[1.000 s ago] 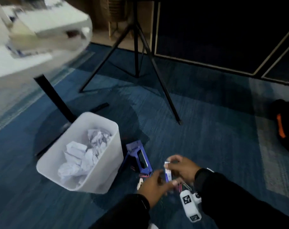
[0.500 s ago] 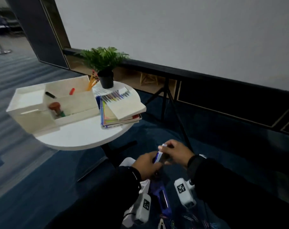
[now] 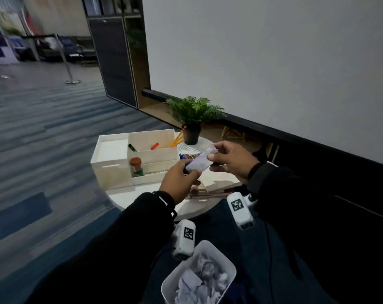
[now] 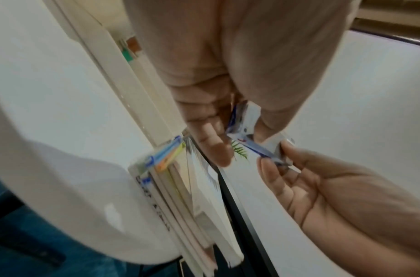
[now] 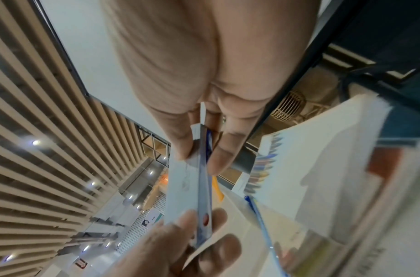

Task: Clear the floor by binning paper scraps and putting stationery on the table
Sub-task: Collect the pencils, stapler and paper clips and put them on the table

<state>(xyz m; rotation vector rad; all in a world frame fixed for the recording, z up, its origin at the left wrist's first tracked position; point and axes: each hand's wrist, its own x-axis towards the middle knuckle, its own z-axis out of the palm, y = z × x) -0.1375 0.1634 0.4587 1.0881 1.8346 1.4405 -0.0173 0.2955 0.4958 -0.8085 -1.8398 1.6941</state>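
Both hands hold one small white and blue packet [image 3: 199,161] in the air above the round white table [image 3: 142,197]. My left hand [image 3: 179,180] pinches its lower left end, and my right hand [image 3: 227,159] pinches its upper right end. In the left wrist view the packet [image 4: 249,131] sits between the left fingertips and the right hand's fingers [image 4: 275,168]. The right wrist view shows the packet [image 5: 194,187] edge-on between both hands. A white bin [image 3: 227,267] with crumpled paper scraps [image 3: 199,281] stands on the floor below my arms.
On the table stand a white organiser box [image 3: 120,165] with markers and pencils, a potted fern [image 3: 192,119] and a stack of books [image 4: 180,196]. Blue carpet [image 3: 32,150] spreads to the left. A white wall and a dark ledge run along the right.
I have risen from the floor: the view lifted from the bin and carpet to the tabletop. Both hands kept hold of the packet and carried it up over the table.
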